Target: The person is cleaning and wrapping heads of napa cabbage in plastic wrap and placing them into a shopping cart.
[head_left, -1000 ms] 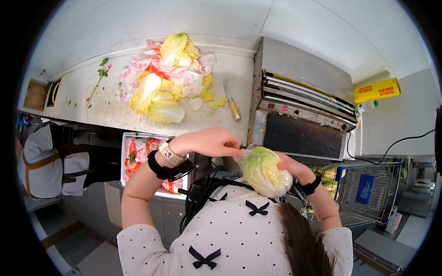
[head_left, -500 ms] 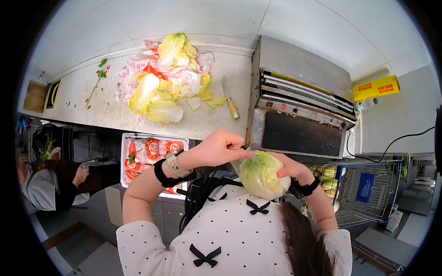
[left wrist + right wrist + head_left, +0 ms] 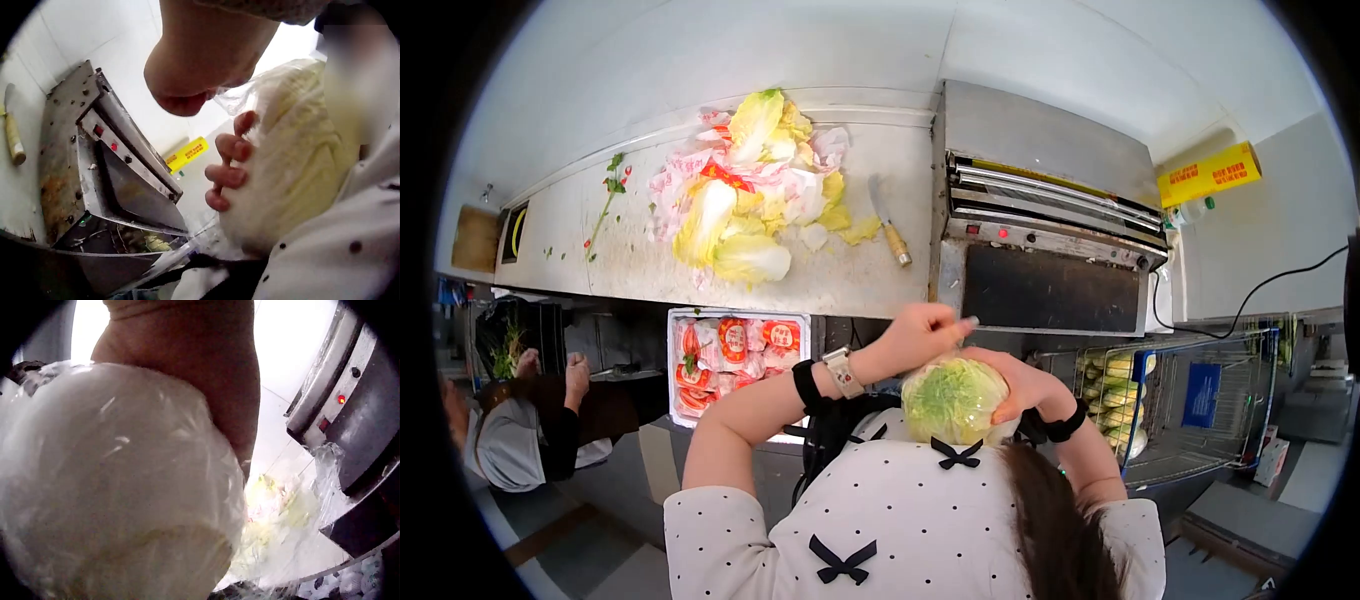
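A Chinese cabbage (image 3: pixel 948 398), wrapped in clear film, is held up against my polka-dot top. My right hand (image 3: pixel 1022 385) grips it from the right, thumb across its side; in the left wrist view the curled fingers (image 3: pixel 234 149) show at its edge. Above the cabbage, my left hand (image 3: pixel 915 338) is curled and pinches a stretched bit of plastic film (image 3: pixel 236 100) that runs to the cabbage. In the right wrist view the cabbage (image 3: pixel 119 487) fills the left side, film creased over its pale base. The palm side of the right hand is mostly hidden.
Ahead right stands a film-wrapping machine (image 3: pixel 1050 230). Loose cabbage leaves (image 3: pixel 750 258) and wrappers lie on the counter (image 3: pixel 640 270), beside a knife (image 3: pixel 890 225). A white box (image 3: pixel 807 340) of red-labelled packs stands below; a cart (image 3: pixel 1200 400) is at right, another person (image 3: pixel 515 440) at left.
The cabbage has tipped so its leafy top faces up more. My left hand has moved from its left side to above it, drawing film. The other person's hands have shifted.
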Tool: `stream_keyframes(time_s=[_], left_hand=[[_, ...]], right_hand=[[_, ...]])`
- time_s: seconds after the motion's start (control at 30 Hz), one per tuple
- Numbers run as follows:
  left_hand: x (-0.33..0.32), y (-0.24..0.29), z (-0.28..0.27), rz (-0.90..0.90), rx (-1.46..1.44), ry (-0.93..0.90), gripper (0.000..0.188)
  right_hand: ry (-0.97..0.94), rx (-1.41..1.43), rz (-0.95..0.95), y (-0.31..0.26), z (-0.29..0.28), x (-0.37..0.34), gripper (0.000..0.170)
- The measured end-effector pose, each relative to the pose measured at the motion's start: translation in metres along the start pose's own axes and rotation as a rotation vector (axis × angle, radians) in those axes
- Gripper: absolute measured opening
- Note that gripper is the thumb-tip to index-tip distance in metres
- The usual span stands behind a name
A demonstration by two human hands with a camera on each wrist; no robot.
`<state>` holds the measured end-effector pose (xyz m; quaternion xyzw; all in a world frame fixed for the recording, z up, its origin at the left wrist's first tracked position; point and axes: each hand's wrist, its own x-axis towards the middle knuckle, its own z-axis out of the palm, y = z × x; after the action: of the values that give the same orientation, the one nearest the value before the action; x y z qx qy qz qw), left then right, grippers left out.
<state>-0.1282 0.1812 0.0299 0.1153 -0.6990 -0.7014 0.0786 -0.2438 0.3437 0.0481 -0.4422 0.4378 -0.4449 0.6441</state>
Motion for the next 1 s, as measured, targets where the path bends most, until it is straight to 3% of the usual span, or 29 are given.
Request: stream_keyframes(time_s=[0.07,0.1,0.2,0.27,0.33,0.37,0.43,0.5,0.57,0.67,0.7,0.8,0.83,0.87,0.97,1.0], left_hand=[[-0.004,0.003,0.008,-0.093,-0.075,-0.147,0.035],[-0.003,-0.001,0.006,-0.116,0.073,-0.226,0.023],[0.001,-0.022,0.02,-0.136,-0.078,-0.175,0.027],[0.002,-0.034,0.019,-0.425,-0.327,-0.47,0.048],[0.005,-0.025,0.017,-0.826,-0.865,-0.539,0.052],[0.009,-0.031,0.014,-0.833,-0.764,-0.571,0.051],[0.019,-0.042,0.008,-0.011,0.19,-0.213,0.05],[0.031,-0.041,-0.011,0.167,0.467,-0.088,0.051],[0.047,0.008,-0.039,-0.323,0.101,-0.229,0.055],[0.05,0.057,-0.049,-0.747,0.315,-0.496,0.053],[0.045,0.059,-0.047,-0.625,0.52,-0.695,0.055],[0.043,0.005,-0.062,-0.603,0.336,-0.911,0.062],[0.038,0.034,-0.061,-0.72,0.145,-0.871,0.064],[0.036,0.027,-0.059,-0.709,0.149,-0.925,0.065],[0.036,-0.022,-0.057,-0.691,0.116,-1.082,0.065],[0.032,-0.021,-0.056,-0.584,0.084,-1.113,0.071]], right_hand=[[0.015,0.094,0.037,0.001,0.003,-0.003,0.087],[0.055,0.105,-0.008,0.005,0.004,-0.005,0.091],[0.176,0.161,-0.093,0.014,0.007,-0.007,0.1],[0.244,0.23,-0.065,0.012,0.007,-0.008,0.106],[0.244,0.231,-0.07,0.01,0.004,-0.007,0.111],[0.231,0.235,-0.106,0.011,0.003,-0.005,0.111],[0.225,0.235,-0.136,0.014,0.0,-0.004,0.11],[0.237,0.229,-0.133,0.016,-0.004,-0.003,0.107],[0.268,0.279,-0.069,0.016,-0.006,-0.001,0.101],[0.243,0.14,0.085,0.011,-0.01,0.013,0.093],[0.22,0.057,0.15,0.005,-0.014,0.022,0.09],[0.101,-0.14,0.307,-0.01,-0.021,0.046,0.091],[0.039,-0.164,0.322,-0.009,-0.02,0.055,0.093],[-0.022,-0.182,0.339,-0.009,-0.018,0.062,0.095],[-0.107,-0.425,0.625,-0.054,0.0,0.067,0.089],[-0.124,-0.342,0.546,-0.047,-0.006,0.063,0.089]])
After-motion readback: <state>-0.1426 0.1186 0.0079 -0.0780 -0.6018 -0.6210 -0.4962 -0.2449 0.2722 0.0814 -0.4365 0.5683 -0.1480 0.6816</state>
